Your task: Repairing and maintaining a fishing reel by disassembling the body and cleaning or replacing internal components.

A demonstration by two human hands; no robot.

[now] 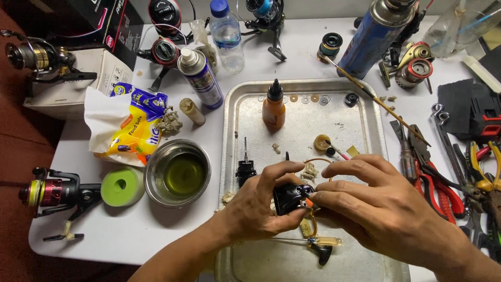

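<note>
hands 2 (261, 203) | steel bowl 1 (177, 172) | metal tray 1 (365, 104)

The white counter (104, 230) carries a metal tray (232, 136) at its centre. At nine o'clock stand a steel bowl (177, 173) and a green foam ring (122, 186), a fishing reel (55, 192) beyond them. At three o'clock lie pliers (482, 172) and other tools. At twelve o'clock stand a water bottle (227, 35) and a blue canister (374, 36).

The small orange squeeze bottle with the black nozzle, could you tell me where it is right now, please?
The orange squeeze bottle stands upright in the upper left part of the metal tray, beyond both hands, right of the spray can.
</note>
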